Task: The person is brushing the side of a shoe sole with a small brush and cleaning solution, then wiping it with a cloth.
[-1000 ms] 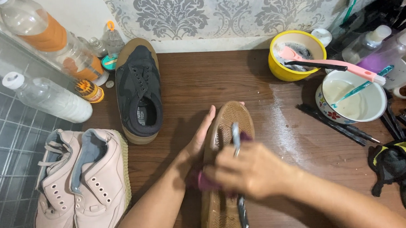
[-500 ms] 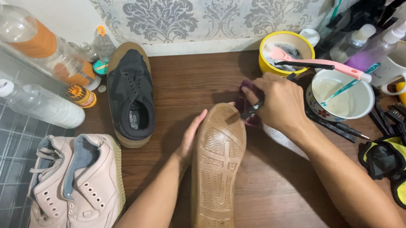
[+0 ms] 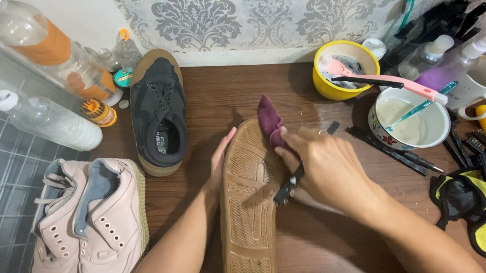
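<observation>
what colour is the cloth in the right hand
Dark purple-maroon cloth, held by the right hand against the shoe sole; head view.

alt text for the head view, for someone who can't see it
A right hand presses a purple cloth and a dark brush onto an upturned tan shoe sole, steadied by the left hand, on a wooden table beside pink sneakers.

An upturned shoe w/ tan rubber sole [image 3: 250, 207] is laid lengthwise on the dark wooden table [image 3: 219, 94]. Its left edge is steadied by the left hand [image 3: 218, 165]. A maroon cloth [image 3: 271, 124] and a dark-handled brush [image 3: 289, 188] are gripped in the right hand [image 3: 326, 168], approx. over the sole's toe end. A black sneaker w/ gum sole [image 3: 158, 115] is set to the left; a pair of pale pink sneakers [image 3: 85, 222] is at bottom left.
</observation>
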